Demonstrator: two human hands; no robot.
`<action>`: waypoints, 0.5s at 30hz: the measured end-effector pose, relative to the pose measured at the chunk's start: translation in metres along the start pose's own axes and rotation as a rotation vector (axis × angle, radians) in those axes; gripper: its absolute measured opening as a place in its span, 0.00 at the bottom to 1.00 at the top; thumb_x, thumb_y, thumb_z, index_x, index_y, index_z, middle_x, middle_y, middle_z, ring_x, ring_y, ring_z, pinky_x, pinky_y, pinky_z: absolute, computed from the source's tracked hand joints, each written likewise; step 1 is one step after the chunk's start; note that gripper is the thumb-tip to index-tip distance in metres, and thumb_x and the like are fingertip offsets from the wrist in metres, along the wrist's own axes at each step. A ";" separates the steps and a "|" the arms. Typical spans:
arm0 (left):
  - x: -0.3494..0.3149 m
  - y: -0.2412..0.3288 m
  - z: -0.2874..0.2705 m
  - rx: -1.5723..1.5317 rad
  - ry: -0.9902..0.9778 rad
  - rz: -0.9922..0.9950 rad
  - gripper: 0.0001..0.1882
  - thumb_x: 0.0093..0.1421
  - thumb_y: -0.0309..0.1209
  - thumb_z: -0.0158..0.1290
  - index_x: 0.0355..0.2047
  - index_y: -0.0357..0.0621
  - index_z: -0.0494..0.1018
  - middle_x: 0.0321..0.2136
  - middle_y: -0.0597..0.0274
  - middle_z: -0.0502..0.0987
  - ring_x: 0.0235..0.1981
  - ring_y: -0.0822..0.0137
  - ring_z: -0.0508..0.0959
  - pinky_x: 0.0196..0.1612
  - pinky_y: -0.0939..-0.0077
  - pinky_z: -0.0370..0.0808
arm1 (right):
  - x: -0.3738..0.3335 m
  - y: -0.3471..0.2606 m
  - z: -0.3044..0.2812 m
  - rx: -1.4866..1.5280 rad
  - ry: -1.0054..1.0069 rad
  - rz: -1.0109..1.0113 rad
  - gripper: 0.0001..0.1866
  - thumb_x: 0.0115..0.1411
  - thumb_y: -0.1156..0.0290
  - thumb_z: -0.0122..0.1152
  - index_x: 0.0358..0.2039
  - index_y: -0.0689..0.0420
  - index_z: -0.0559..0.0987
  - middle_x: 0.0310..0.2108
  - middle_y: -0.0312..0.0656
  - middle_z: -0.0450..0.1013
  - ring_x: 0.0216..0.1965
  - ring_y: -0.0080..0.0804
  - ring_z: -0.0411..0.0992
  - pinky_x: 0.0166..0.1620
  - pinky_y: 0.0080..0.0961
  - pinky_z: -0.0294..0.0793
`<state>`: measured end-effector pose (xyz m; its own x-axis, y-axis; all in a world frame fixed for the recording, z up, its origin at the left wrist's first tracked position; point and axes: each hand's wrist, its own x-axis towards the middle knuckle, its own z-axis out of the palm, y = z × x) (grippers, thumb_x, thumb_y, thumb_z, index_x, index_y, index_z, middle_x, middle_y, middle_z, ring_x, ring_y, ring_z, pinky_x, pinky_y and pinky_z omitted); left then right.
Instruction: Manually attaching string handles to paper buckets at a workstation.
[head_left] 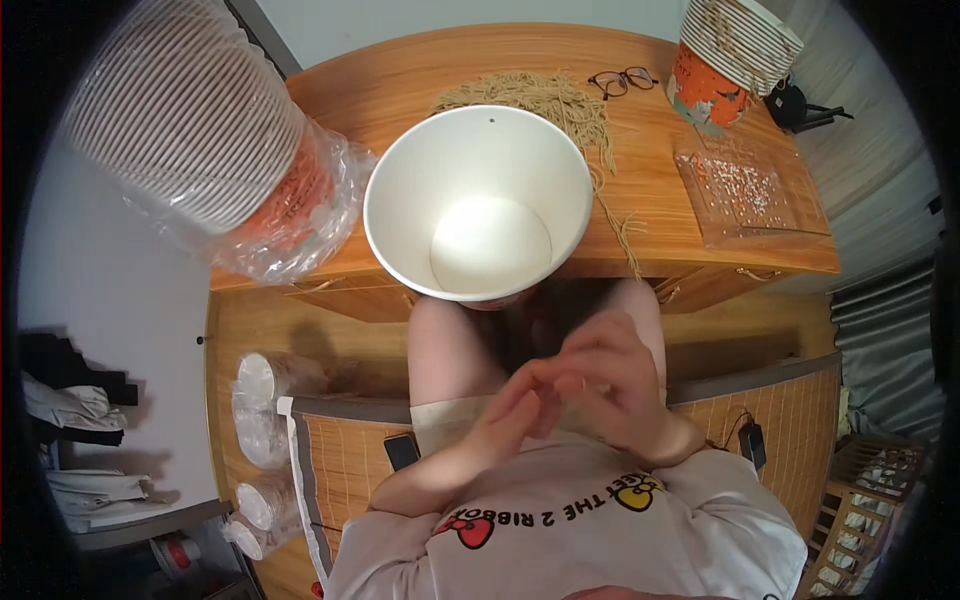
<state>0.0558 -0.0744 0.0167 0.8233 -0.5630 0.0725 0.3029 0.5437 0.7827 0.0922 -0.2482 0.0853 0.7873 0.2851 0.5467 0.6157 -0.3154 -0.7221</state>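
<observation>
While cord (575, 108) lies behind the bucket (478, 170), left hand (518, 402) and right hand (612, 372) sit before it, half-curled; any hold unclear.

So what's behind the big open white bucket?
A heap of tan cords, trailing down to the right, lies on the wooden desk. What the bucket covers, perhaps more cord, can't be seen.

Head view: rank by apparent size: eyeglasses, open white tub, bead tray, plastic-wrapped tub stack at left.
Largest to smallest, by image area:
1. Plastic-wrapped tub stack, partly cut off at the picture's edge
2. Open white tub
3. Bead tray
4. Eyeglasses
Apparent size only; nearness to the camera may enlarge the top two.
</observation>
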 end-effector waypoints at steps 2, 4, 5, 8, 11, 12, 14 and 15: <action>-0.005 -0.008 -0.017 -0.147 0.091 -0.144 0.09 0.71 0.37 0.41 0.43 0.46 0.65 0.27 0.71 0.65 0.22 0.81 0.59 0.23 0.84 0.53 | 0.002 0.006 -0.002 0.105 -0.049 0.114 0.10 0.54 0.74 0.60 0.37 0.55 0.83 0.31 0.37 0.73 0.35 0.34 0.68 0.41 0.30 0.64; -0.010 -0.020 -0.025 -0.146 0.154 -0.138 0.08 0.71 0.37 0.41 0.40 0.46 0.65 0.26 0.72 0.65 0.22 0.81 0.59 0.24 0.85 0.54 | 0.000 0.011 -0.003 0.428 -0.078 0.423 0.10 0.61 0.74 0.55 0.39 0.57 0.83 0.29 0.39 0.72 0.34 0.34 0.68 0.40 0.27 0.65; -0.013 -0.024 -0.028 -0.136 0.222 -0.129 0.08 0.71 0.36 0.42 0.38 0.46 0.65 0.25 0.73 0.65 0.23 0.81 0.59 0.24 0.85 0.55 | 0.001 0.012 -0.004 0.431 -0.075 0.426 0.10 0.61 0.74 0.55 0.39 0.57 0.83 0.29 0.39 0.72 0.34 0.34 0.68 0.40 0.27 0.65; -0.023 -0.037 -0.039 -0.167 0.301 -0.116 0.09 0.70 0.37 0.43 0.37 0.46 0.65 0.25 0.73 0.65 0.23 0.80 0.61 0.26 0.85 0.57 | 0.005 0.012 -0.007 0.399 -0.123 0.384 0.11 0.64 0.73 0.51 0.41 0.59 0.82 0.27 0.40 0.71 0.32 0.33 0.66 0.40 0.24 0.65; -0.027 -0.048 -0.061 0.122 0.111 -0.159 0.08 0.70 0.35 0.43 0.41 0.44 0.67 0.30 0.70 0.69 0.30 0.77 0.68 0.33 0.85 0.64 | 0.005 0.012 -0.005 0.342 -0.203 0.365 0.12 0.63 0.72 0.52 0.43 0.59 0.81 0.30 0.39 0.70 0.35 0.34 0.65 0.43 0.26 0.65; -0.016 -0.036 -0.045 0.118 0.112 -0.163 0.08 0.70 0.35 0.43 0.41 0.44 0.67 0.30 0.70 0.69 0.30 0.77 0.68 0.33 0.85 0.64 | 0.004 0.015 -0.001 0.265 -0.209 0.268 0.13 0.63 0.72 0.53 0.44 0.58 0.81 0.33 0.40 0.70 0.38 0.34 0.64 0.45 0.27 0.65; 0.010 -0.016 -0.016 -0.022 0.102 0.101 0.11 0.69 0.32 0.41 0.47 0.42 0.68 0.39 0.65 0.73 0.40 0.74 0.73 0.42 0.82 0.70 | 0.004 0.016 0.005 0.191 -0.218 0.174 0.13 0.62 0.72 0.54 0.46 0.57 0.81 0.37 0.40 0.69 0.41 0.35 0.64 0.46 0.28 0.64; 0.014 -0.011 -0.016 -0.023 0.107 0.098 0.11 0.69 0.32 0.41 0.47 0.42 0.68 0.39 0.65 0.73 0.40 0.74 0.73 0.42 0.82 0.70 | 0.007 0.015 0.007 0.085 -0.231 0.097 0.15 0.63 0.72 0.52 0.47 0.58 0.81 0.39 0.42 0.69 0.43 0.34 0.64 0.47 0.28 0.64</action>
<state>0.0718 -0.0787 -0.0008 0.8955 -0.4377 0.0808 0.2285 0.6078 0.7605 0.1068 -0.2439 0.0756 0.8077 0.4596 0.3693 0.5252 -0.2764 -0.8048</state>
